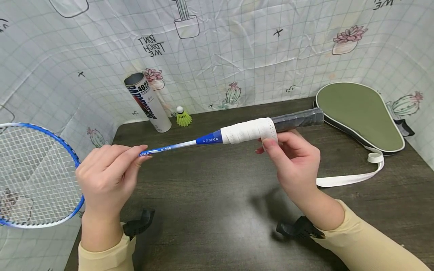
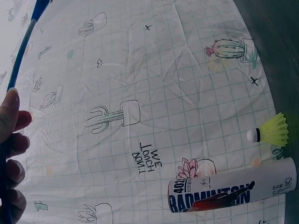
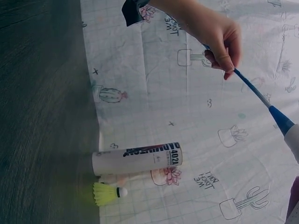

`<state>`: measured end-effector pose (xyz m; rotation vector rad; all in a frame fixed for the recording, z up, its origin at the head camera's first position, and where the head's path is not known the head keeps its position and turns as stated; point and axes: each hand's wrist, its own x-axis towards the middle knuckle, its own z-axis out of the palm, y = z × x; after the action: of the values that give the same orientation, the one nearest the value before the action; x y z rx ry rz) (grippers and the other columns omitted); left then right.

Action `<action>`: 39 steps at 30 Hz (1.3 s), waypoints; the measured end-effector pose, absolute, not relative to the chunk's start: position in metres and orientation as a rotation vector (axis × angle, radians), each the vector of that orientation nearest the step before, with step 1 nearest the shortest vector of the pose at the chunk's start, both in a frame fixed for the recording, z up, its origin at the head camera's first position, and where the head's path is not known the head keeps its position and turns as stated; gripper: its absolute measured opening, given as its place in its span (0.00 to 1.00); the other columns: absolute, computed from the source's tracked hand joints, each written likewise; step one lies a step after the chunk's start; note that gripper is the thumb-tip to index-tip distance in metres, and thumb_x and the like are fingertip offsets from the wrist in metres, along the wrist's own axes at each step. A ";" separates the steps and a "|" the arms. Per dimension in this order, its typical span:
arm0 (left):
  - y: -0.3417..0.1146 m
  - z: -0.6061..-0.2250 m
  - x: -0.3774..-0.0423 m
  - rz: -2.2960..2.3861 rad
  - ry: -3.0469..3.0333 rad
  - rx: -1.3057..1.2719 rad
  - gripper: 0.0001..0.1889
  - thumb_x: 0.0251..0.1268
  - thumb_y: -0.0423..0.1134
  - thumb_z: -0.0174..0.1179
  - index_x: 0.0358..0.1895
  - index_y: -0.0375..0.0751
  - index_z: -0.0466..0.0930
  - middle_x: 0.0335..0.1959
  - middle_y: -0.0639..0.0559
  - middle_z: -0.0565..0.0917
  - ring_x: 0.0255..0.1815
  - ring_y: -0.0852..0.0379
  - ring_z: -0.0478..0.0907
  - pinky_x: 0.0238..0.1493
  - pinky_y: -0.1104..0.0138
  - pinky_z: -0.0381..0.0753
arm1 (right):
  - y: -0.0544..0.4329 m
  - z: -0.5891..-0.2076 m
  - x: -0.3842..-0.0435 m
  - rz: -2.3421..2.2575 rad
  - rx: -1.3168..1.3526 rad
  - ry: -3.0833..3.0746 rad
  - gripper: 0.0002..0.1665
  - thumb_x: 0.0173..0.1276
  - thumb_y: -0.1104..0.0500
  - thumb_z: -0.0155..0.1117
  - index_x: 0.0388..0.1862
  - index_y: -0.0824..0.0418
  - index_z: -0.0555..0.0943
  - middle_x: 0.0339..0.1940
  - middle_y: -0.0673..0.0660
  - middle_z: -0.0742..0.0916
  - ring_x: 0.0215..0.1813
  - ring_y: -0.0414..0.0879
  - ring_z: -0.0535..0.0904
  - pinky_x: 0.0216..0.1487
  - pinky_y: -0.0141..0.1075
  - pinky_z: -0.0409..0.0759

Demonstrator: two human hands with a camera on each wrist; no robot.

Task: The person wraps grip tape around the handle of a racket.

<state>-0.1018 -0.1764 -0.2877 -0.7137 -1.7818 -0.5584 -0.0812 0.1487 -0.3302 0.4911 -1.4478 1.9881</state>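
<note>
A blue and white badminton racket (image 1: 183, 144) is held level above the table, its strung head (image 1: 37, 177) at the left. My left hand (image 1: 106, 177) pinches the shaft between thumb and fingers. White perforated grip tape (image 1: 240, 131) winds round the front half of the handle; the butt half (image 1: 298, 119) is dark and unwrapped. With thumb and fingers, my right hand (image 1: 300, 162) pinches the tape at the edge of the last turn. A white strip (image 1: 352, 180) with a small curled end emerges from behind my right wrist, where its other end is hidden.
A badminton tube (image 1: 154, 109) stands open at the back left, a yellow shuttlecock (image 1: 184, 117) beside it. An olive paddle-shaped case (image 1: 356, 113) lies at the right. Patterned cloth (image 1: 257, 75) hangs round the dark table (image 1: 210, 210).
</note>
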 end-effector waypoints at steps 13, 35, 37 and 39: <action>-0.176 -0.286 -0.101 -0.552 -1.794 -0.776 0.15 0.71 0.44 0.67 0.29 0.38 0.91 0.15 0.49 0.78 0.11 0.53 0.61 0.15 0.65 0.51 | 0.147 -0.331 -0.083 1.989 0.440 -1.396 0.09 0.64 0.76 0.69 0.27 0.81 0.80 0.27 0.56 0.84 0.26 0.47 0.86 0.36 0.37 0.87; -0.182 -0.292 -0.103 -0.624 -1.799 -0.744 0.15 0.66 0.46 0.71 0.29 0.36 0.91 0.22 0.47 0.86 0.18 0.46 0.73 0.24 0.61 0.65 | 0.147 -0.331 -0.083 1.978 0.502 -1.403 0.05 0.64 0.76 0.67 0.29 0.80 0.81 0.29 0.55 0.86 0.29 0.48 0.87 0.39 0.37 0.87; -0.181 -0.292 -0.104 -0.600 -1.797 -0.733 0.15 0.66 0.46 0.71 0.29 0.37 0.91 0.22 0.47 0.86 0.18 0.45 0.73 0.25 0.59 0.65 | 0.147 -0.331 -0.083 1.971 0.493 -1.408 0.05 0.65 0.76 0.67 0.29 0.79 0.82 0.30 0.55 0.86 0.28 0.48 0.87 0.38 0.37 0.86; -0.180 -0.292 -0.105 -0.576 -1.802 -0.725 0.15 0.67 0.47 0.70 0.30 0.38 0.92 0.22 0.48 0.86 0.18 0.45 0.72 0.24 0.59 0.64 | 0.147 -0.331 -0.083 1.977 0.490 -1.393 0.05 0.65 0.76 0.67 0.29 0.79 0.81 0.30 0.56 0.86 0.28 0.48 0.87 0.38 0.38 0.86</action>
<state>-0.1048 -0.1802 -0.2917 -0.7245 -1.8015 -0.5763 -0.0831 0.1468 -0.3307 0.4902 -1.3929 1.9774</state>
